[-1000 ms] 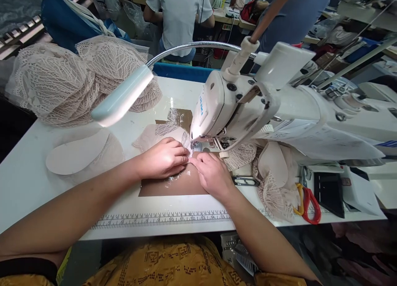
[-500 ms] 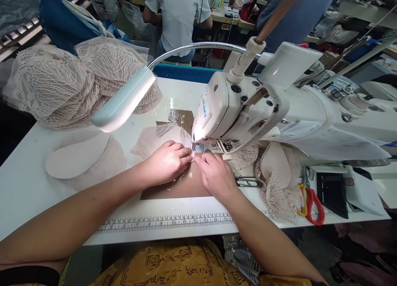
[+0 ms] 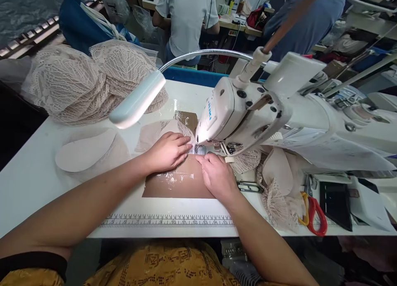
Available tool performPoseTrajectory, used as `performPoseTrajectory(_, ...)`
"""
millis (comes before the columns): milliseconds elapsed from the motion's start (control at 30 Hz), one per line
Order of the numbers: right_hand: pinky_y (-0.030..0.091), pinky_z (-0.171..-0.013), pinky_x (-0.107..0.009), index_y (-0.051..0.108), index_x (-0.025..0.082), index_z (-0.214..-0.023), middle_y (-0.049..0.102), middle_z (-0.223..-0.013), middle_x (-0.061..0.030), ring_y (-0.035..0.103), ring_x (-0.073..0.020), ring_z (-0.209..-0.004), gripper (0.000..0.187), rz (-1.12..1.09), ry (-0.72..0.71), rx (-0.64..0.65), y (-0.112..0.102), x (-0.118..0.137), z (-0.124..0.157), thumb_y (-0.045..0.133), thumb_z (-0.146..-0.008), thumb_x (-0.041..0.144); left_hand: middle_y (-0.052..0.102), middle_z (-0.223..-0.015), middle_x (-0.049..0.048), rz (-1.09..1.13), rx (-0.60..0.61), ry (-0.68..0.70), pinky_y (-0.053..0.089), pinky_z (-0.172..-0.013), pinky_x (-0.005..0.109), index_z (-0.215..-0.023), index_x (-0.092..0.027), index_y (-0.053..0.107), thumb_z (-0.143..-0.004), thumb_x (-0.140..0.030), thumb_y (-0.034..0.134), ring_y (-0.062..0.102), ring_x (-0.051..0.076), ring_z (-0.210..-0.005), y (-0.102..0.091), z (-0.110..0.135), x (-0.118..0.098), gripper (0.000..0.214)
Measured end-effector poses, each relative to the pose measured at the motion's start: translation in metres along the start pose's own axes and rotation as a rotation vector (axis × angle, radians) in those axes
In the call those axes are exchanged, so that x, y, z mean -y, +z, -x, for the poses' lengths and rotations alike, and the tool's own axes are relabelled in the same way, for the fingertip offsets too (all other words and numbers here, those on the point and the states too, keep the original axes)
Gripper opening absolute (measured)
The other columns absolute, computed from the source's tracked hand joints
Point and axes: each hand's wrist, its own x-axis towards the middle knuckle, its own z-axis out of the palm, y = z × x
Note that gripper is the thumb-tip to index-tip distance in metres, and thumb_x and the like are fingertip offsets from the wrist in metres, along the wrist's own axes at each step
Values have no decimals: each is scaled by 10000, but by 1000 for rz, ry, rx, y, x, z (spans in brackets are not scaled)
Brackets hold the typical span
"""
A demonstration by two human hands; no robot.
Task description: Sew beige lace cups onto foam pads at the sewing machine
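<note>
My left hand (image 3: 170, 152) lies with its fingers stretched out on a piece of beige lace fabric (image 3: 149, 136), just left of the needle of a white sewing machine (image 3: 214, 116). The fabric passes under that hand toward the presser foot (image 3: 197, 148). My right hand (image 3: 217, 175) rests at the near right of the needle, fingers curled and thumb and forefinger close together. What is between its fingertips, if anything, is too small to tell. Below both hands a brown sheet (image 3: 176, 187) with clear tape covers the table.
A lamp (image 3: 138, 100) hangs over the left side. Piled lace pieces (image 3: 74, 83) and a pale cup piece (image 3: 87, 151) lie left. Red-handled scissors (image 3: 316, 218), a dark thread snipper (image 3: 250, 187) and more lace (image 3: 277, 203) lie right. A ruler strip (image 3: 167, 222) runs along the front edge. People are beyond.
My left hand's fingers have flattened out from a closer grip near the needle. Fabric at the near side of the needle no longer shows there. The camera view has shifted slightly.
</note>
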Motion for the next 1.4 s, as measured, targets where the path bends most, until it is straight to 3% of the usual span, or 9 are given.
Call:
performPoseTrajectory(400, 434, -695, -325, 692, 181, -1161, 661, -906, -72, 590, -211, -768, 345, -38, -14, 15, 1, -3, 0, 455, -912, 155, 556, -1322, 131, -70, 28, -358, 391, -972, 470, -1241, -177, 590, -940, -297, 426, 474, 315, -1211, -5, 1, 12, 364)
performPoseTrajectory(633, 463, -708, -336, 673, 150, -1175, 663, -915, -93, 616, -220, -791, 361, -66, -110, -52, 9, -12, 2, 406, -934, 186, 558, -1301, 155, -141, 192, -604, 389, -950, 460, -1288, -162, 544, -926, -401, 443, 489, 330, -1188, -40, 10, 5, 445)
performPoseTrajectory(767, 474, -719, -342, 670, 161, -1179, 670, -941, -93, 626, -221, -804, 368, -72, -124, -56, 10, -13, 3, 393, -943, 212, 603, -1206, 208, -231, 182, -796, 360, -981, 498, -1200, -71, 576, -927, -505, 405, 520, 354, -1142, -81, 51, 12, 540)
performPoseTrajectory(867, 475, -713, -345, 669, 170, -1185, 668, -929, -87, 628, -226, -818, 373, -66, -103, -34, 9, -13, 5, 388, -943, 217, 582, -1191, 277, -429, 181, -1161, 337, -982, 552, -1140, 0, 568, -930, -516, 378, 480, 416, -1181, -103, 106, 25, 588)
performPoseTrajectory(967, 475, -697, -344, 671, 179, -1181, 668, -931, -82, 629, -228, -824, 371, -78, -76, -21, 8, -12, 5, 392, -941, 227, 604, -1083, 256, -300, 279, -1335, 416, -868, 504, -1011, -52, 568, -883, -518, 442, 530, 417, -1085, -110, 167, 29, 499)
performPoseTrajectory(1067, 479, -713, -345, 677, 179, -1170, 672, -937, -82, 632, -234, -846, 370, -97, -57, -7, 6, -10, 4, 395, -936, 231, 591, -895, 105, -31, 55, -1150, 444, -728, 358, -838, -167, 487, -888, -459, 434, 579, 277, -874, -109, 208, 11, 302)
performPoseTrajectory(1167, 479, -720, -343, 683, 183, -1157, 686, -957, -78, 638, -240, -869, 365, -132, -23, 17, 3, -8, 4, 405, -923, 221, 499, -694, -12, 515, -110, -1036, 390, -544, 244, -773, -196, 421, -863, -530, 523, 516, 151, -616, -111, 210, -22, 360)
performPoseTrajectory(1300, 480, -761, -320, 686, 216, -1127, 712, -1048, -56, 653, -226, -930, 329, -293, 74, -36, -3, -5, 5, 430, -922, 245, 625, -852, 10, 1179, 125, -683, 456, -566, 224, -1045, -198, 511, -842, -439, 620, 600, 147, -675, -110, 152, -53, 334)
performPoseTrajectory(1400, 474, -788, -289, 700, 210, -1007, 728, -999, -51, 658, -197, -917, 273, -476, 105, -165, -8, -5, 7, 447, -933, 281, 664, -1068, 72, 1097, 289, -418, 513, -704, 266, -1241, -194, 517, -817, -356, 639, 652, 213, -886, -89, 91, -55, 471)
